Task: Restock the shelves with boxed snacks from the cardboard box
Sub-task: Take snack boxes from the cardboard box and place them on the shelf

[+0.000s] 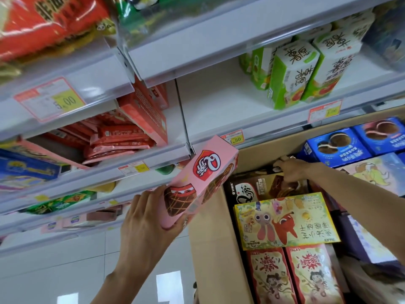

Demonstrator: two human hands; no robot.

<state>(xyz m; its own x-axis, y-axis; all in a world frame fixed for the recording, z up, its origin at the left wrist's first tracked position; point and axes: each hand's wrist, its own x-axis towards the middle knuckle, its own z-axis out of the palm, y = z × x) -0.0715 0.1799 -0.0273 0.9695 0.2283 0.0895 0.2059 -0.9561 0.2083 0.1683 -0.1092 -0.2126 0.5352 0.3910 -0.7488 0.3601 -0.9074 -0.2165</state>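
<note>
My left hand (149, 218) grips the lower end of a pink snack box (203, 178) and holds it tilted up toward the white shelves (140, 163). My right hand (291, 170) reaches into the open cardboard box (210, 249), fingers curled on the top edge of a dark brown snack box (258, 186). Below that lies a yellow box with cartoon animals (287, 222), then two red boxes (295, 277). Blue cookie boxes (341, 145) sit at the carton's far end.
Green and white boxes (293, 71) stand on the upper right shelf, with bare shelf to their left. Red packets and pink boxes (122, 137) fill the shelf to the left. Price tags (50, 99) line the shelf edges. White tiled floor (76, 270) lies below.
</note>
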